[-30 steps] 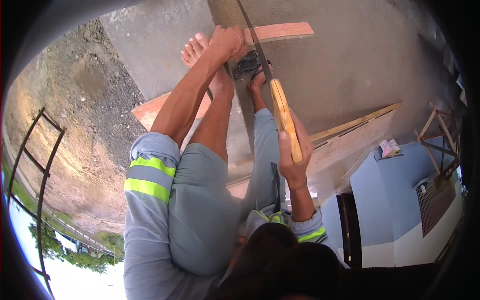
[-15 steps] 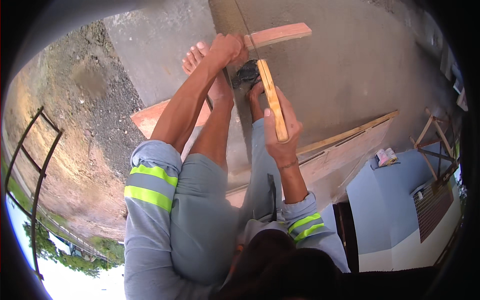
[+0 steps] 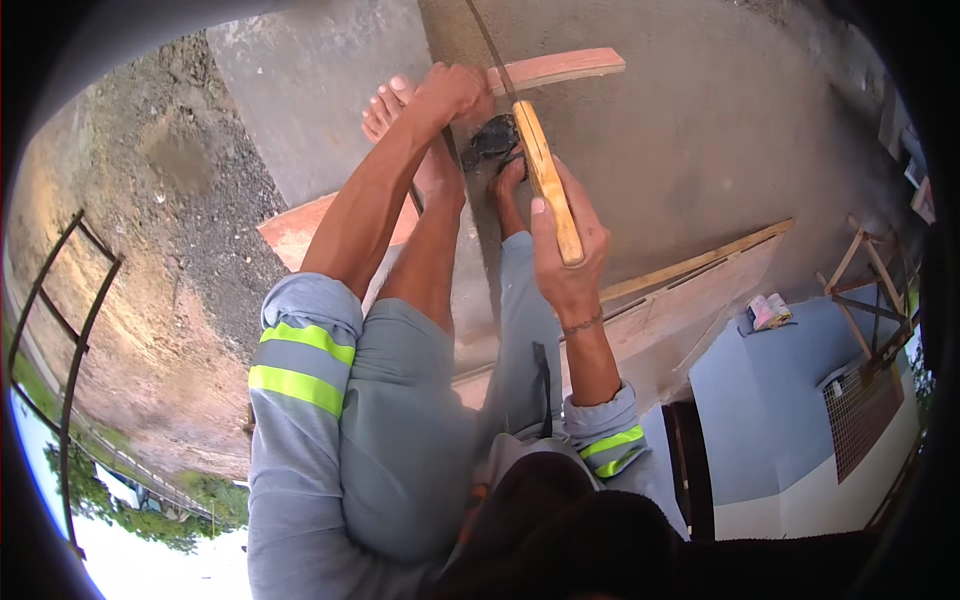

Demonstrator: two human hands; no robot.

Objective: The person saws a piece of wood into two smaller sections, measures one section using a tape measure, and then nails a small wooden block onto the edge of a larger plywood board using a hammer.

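My right hand [image 3: 578, 245] is wrapped round the pale wooden handle [image 3: 548, 185] of what looks like a handsaw. Its thin dark blade [image 3: 492, 45] shows nearly edge-on and crosses the left part of a reddish wooden board [image 3: 565, 68]. At that board's left end my left hand [image 3: 452, 95] is closed, its fingertips partly hidden, seemingly gripping the wood. Just beside it, my bare left foot [image 3: 437, 170] rests by the edge of a grey slab [image 3: 310, 80]. My other foot [image 3: 510, 175] is next to a black object [image 3: 492, 138], perhaps a sandal.
Another reddish board [image 3: 290, 230] lies under my left forearm. On the right are a long plank [image 3: 700, 262], a blue-and-white wall [image 3: 760, 400] and a wooden frame [image 3: 870, 270]. Gravel [image 3: 225, 180] and a dark metal frame [image 3: 75, 330] are on the left.
The saw and its handle have moved a little farther away from me with my right hand. My left hand and the board have barely shifted.
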